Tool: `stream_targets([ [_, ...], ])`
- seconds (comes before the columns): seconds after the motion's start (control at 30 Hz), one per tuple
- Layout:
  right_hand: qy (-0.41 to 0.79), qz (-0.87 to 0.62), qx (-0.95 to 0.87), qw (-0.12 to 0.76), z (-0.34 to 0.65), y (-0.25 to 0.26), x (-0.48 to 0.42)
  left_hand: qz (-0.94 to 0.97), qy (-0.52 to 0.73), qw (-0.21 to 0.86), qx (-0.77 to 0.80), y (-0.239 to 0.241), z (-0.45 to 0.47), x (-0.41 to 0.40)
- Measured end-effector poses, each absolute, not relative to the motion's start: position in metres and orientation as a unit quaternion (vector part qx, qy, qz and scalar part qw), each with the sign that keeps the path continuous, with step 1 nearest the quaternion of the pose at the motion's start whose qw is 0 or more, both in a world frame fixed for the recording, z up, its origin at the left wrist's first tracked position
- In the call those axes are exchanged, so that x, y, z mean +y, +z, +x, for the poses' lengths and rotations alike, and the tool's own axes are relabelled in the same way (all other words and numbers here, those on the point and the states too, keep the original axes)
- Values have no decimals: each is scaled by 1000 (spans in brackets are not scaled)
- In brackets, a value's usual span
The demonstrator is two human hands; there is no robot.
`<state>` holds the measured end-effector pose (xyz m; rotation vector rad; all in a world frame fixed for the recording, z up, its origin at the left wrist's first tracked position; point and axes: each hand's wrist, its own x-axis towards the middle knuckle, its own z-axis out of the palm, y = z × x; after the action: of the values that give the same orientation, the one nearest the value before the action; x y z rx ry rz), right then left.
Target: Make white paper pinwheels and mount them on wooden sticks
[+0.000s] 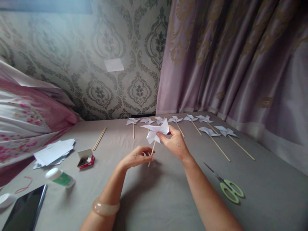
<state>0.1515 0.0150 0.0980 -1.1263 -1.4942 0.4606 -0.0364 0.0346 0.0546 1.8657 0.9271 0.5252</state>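
Observation:
A white paper pinwheel on a thin wooden stick is held up over the grey surface. My right hand pinches the folded paper at its centre, thumb on the front. My left hand is closed round the lower end of the stick, a pale bangle on that wrist. Behind them lies a row of several finished pinwheels on sticks, stretching toward the right.
Green-handled scissors lie at the right. On the left are a stack of white paper, a small open red box, a glue bottle, spare sticks, a dark tablet and pink bedding. A curtain hangs at the right.

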Motion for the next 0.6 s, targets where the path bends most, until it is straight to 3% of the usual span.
stream_targets([
  [0.23, 209, -503, -601, 585, 160, 91, 26, 729, 181, 546, 371, 39, -28, 36],
  [0.43, 243, -489, -589, 596, 175, 98, 24, 656, 243, 617, 360, 41, -20, 32],
  [0.6, 118, -517, -623, 575, 183, 99, 23, 631, 308, 614, 360, 39, -17, 30],
])
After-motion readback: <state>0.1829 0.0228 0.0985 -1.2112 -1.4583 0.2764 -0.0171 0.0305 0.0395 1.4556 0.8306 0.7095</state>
